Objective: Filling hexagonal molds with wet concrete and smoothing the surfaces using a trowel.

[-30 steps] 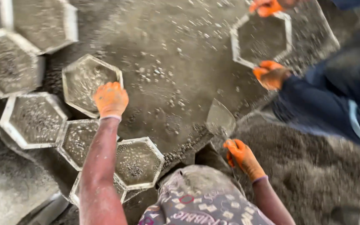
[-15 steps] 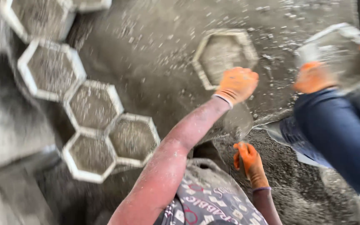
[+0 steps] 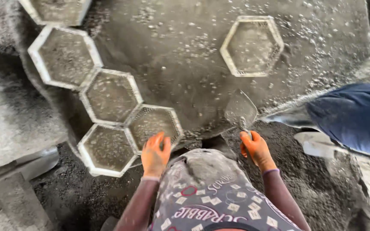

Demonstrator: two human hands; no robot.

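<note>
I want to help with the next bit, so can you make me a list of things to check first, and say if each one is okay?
1. Right hand grips the trowel: ok.
2. Left hand is free, at the edge of the nearest mould: ok.
3. Trowel blade clean: not ok, grey mix coats it.
4. Lone mould sits flat on the slab: ok.
5. Moulds filled level: cannot tell.
6. Other person's blue leg is apart from the trowel: ok.

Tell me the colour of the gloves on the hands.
Orange on both, the left hand and the right hand gripping the trowel; seen in the head view.
</note>
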